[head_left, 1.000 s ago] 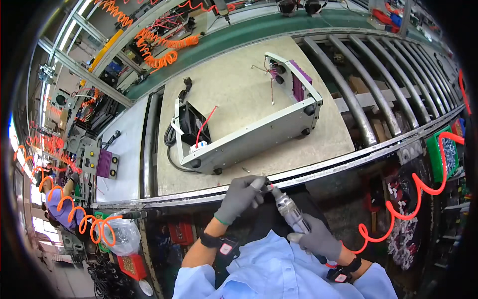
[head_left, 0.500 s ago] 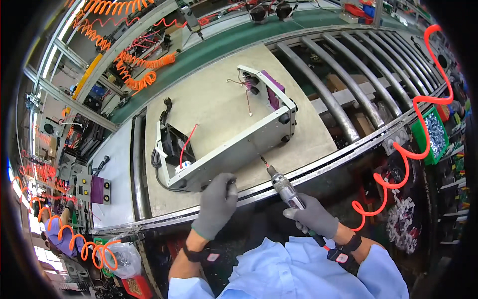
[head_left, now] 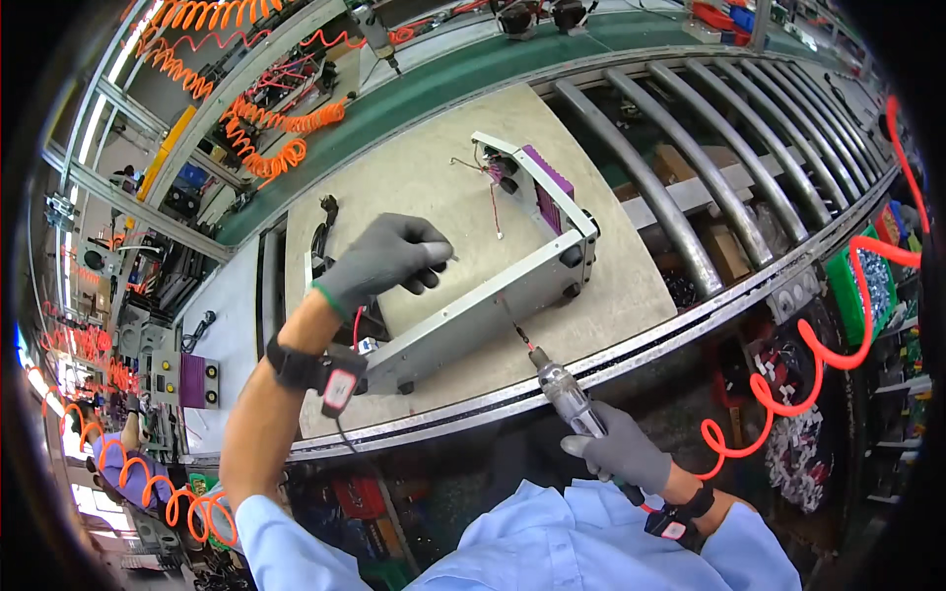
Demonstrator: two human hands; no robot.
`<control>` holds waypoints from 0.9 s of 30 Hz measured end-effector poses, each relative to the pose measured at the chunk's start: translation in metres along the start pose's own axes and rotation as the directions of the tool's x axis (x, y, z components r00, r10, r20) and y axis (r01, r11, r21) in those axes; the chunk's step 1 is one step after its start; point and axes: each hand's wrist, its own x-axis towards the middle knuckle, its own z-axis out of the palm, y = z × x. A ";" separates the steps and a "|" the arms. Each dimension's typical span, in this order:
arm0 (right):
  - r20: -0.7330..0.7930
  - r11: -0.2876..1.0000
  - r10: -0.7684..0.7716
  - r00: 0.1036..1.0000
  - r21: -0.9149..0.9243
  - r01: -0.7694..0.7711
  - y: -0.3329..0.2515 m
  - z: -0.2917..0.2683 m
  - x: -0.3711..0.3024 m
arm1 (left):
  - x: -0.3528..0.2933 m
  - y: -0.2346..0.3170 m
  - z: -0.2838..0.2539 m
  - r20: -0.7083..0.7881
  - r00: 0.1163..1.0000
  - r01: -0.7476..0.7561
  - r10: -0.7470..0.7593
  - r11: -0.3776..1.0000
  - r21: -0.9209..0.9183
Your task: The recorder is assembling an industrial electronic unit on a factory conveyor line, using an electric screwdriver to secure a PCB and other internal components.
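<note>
My right hand (head_left: pixel 623 448), in a grey glove, is wrapped round a pneumatic screwdriver (head_left: pixel 572 399). Its bit points up toward the outer side of a grey metal chassis (head_left: pixel 463 330), apart from my left hand. Above the open chassis, my gloved left hand (head_left: pixel 386 260) has its fingers curled in a pinch; a tiny thing shows at the fingertips, too small to name. A purple finned panel (head_left: pixel 550 187) closes the chassis's right end, with thin loose wires (head_left: pixel 496 202) beside it. My left forearm hides most of the chassis's left end and the black part there.
The chassis rests on a beige board (head_left: pixel 611 286) on the line. Metal rollers (head_left: pixel 655 202) run off to the right. A red coiled hose (head_left: pixel 813 394) hangs near my right arm. A green bin of small metal parts (head_left: pixel 862 281) stands at right; another purple-finned unit (head_left: pixel 197 381) lies left.
My left hand has moved up and over the front wall of the chassis, from in front of it to above its inside. My right hand keeps the screwdriver in nearly the same place.
</note>
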 end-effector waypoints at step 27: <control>0.001 0.990 0.132 0.991 0.046 -0.132 -0.006 0.007 0.009 | 0.070 -0.059 0.067 0.448 0.892 -0.028 -0.054 0.984 0.175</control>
